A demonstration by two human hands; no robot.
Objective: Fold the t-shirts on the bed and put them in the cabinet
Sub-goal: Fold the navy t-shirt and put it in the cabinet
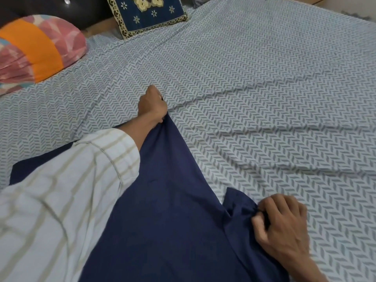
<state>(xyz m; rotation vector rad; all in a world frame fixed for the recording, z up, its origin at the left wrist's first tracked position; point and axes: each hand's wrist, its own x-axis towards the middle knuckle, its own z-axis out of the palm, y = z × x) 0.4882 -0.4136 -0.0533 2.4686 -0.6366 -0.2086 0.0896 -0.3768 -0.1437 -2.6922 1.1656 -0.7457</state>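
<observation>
A navy blue t-shirt lies spread on the bed at the near edge, partly hidden under my left arm in its white striped sleeve. My left hand is stretched forward and pinches the far corner of the shirt against the sheet. At the lower right, my right hand grips the bunched short sleeve of the same shirt. The cloth is pulled taut between both hands. No cabinet is in sight.
The bed carries a grey-white chevron sheet with some wrinkles. A pink and orange pillow lies at the far left. A dark blue patterned cushion leans at the headboard. The bed's right edge shows at the top right.
</observation>
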